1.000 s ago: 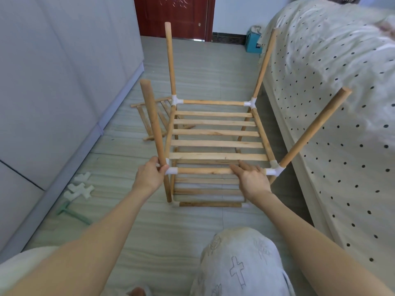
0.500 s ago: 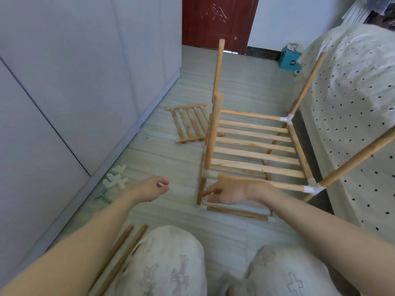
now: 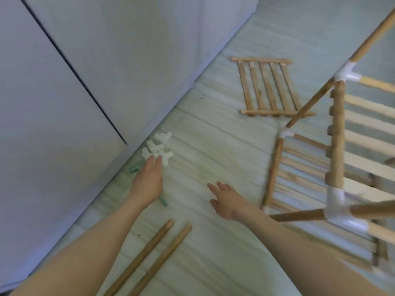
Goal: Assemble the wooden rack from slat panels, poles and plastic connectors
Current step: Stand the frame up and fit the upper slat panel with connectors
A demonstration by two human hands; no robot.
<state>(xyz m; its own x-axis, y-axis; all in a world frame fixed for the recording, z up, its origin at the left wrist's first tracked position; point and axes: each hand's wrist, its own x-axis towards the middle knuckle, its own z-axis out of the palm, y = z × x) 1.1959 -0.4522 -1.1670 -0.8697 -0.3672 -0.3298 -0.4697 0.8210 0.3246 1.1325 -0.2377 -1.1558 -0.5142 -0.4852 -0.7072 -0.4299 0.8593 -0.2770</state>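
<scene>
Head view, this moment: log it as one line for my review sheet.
left hand: open, fingers touching white connectors by wall | right hand: open, holding nothing | rack frame: unheld, right | loose poles: on floor

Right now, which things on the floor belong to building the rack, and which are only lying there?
Belong to the job:
- white connectors, the left hand reaching them
- two loose poles
- spare slat panel
- half-built rack

Only lying there:
- green tool, partly under the left hand; what it is for is unclear
- white cabinet
</scene>
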